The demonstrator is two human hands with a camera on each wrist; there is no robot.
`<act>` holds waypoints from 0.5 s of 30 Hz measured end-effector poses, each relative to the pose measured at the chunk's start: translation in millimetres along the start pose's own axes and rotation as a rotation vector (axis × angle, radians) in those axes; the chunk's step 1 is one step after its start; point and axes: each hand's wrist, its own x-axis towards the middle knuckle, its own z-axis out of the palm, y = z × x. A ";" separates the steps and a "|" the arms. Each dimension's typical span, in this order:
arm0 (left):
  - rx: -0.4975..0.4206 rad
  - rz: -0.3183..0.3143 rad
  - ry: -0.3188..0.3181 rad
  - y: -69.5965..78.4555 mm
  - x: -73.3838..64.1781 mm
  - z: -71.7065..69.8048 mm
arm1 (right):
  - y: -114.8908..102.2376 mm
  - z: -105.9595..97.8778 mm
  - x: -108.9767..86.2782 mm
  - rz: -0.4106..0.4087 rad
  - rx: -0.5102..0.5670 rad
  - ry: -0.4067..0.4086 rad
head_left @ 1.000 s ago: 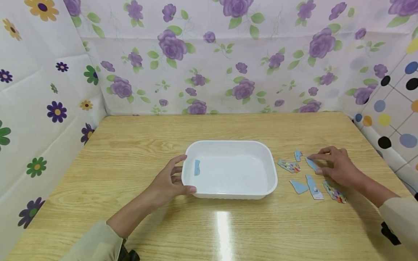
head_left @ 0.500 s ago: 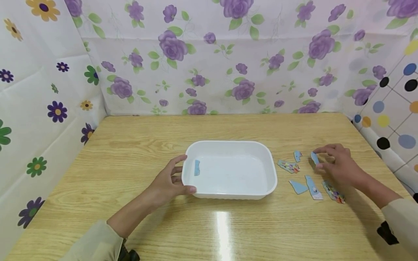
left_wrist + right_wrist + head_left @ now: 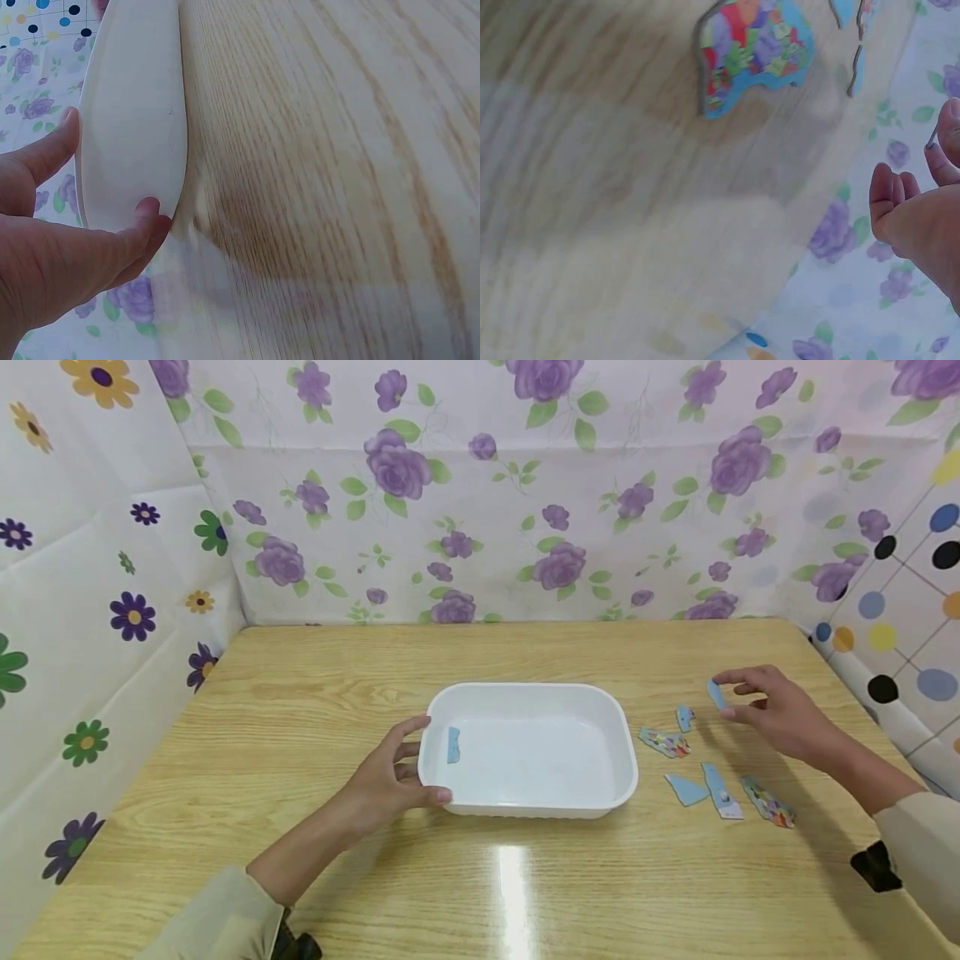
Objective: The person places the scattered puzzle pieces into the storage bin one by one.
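A white rectangular plastic tray (image 3: pixel 525 810) stands mid-table in the head view. My left hand (image 3: pixel 378 783) grips its left end, thumb at the front corner and fingers along the side; the left wrist view shows this hand (image 3: pixel 75 251) against the tray's outer wall (image 3: pixel 131 112). A small blue puzzle piece (image 3: pixel 453 746) lies inside at the left. Above the table to the right, my right hand (image 3: pixel 783 714) pinches a thin blue puzzle piece (image 3: pixel 716 694) between thumb and index finger. In the right wrist view that hand (image 3: pixel 922 214) is partly cut off.
Several loose puzzle pieces lie right of the tray: a small blue one (image 3: pixel 684 719), two multicoloured ones (image 3: pixel 666 742), a blue triangular one (image 3: pixel 686 789) and a long blue one (image 3: pixel 722 792). A flowered sheet (image 3: pixel 480 510) hangs behind the wooden table (image 3: pixel 300 693).
My right hand has lifted the thin blue puzzle piece off the table and carried it up, towards the back. The left hand and tray have stayed put.
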 end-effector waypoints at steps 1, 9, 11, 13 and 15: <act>0.000 0.001 0.000 -0.1 0.1 0.1 | -1.9 -0.1 1.6 -0.002 0.004 -0.004; -0.002 0.006 0.000 -0.5 0.4 0.1 | -17.8 -0.2 11.2 -0.011 0.048 -0.023; 0.000 0.005 0.002 -0.4 0.2 0.2 | -21.9 0.1 12.4 -0.005 0.059 -0.034; 0.002 0.004 0.006 -0.2 -0.2 0.2 | -26.2 0.6 14.2 0.000 0.070 -0.045; 0.005 0.005 0.006 -0.7 -0.2 0.1 | -30.9 0.4 16.5 0.005 0.080 -0.054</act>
